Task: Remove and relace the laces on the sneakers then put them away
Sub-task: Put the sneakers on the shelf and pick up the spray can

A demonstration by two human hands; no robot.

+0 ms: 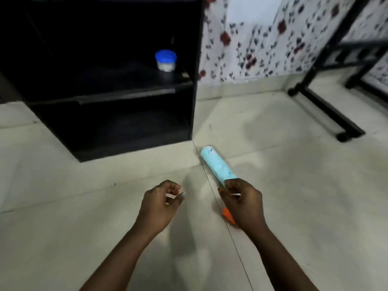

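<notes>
While I look down through the head camera, two bare forearms reach forward over a pale tiled floor (294, 206). My left hand (161, 203) has its fingers curled and pinches a short white strip (171, 195), possibly a lace end, though it is too small and blurred to be sure. My right hand (243, 201) is curled too, gripping the near end of a light blue tube (217, 164) that lies slanting away on the floor, and a thin white sliver (235, 194) shows between its fingers. Something orange (227, 215) peeks out from under that hand, touching the floor; I cannot tell what it is.

No sneakers are in view anywhere. Whether the blue tube belongs to them I cannot tell either.

Ahead on the left stands a black open shelf unit (195, 80). On its upper shelf sits a small jar with a blue lid (165, 60). To the right is a wall covered in red and grey floral paper (262, 49), and a black metal frame (327, 110) rests its feet on the floor near it.

I judge progress hard to place: with no shoes visible, I cannot say the laces are off, rethreaded, or stored. If the white strips are lace, the lacing part may be underway or finished, and putting away would remain
</notes>
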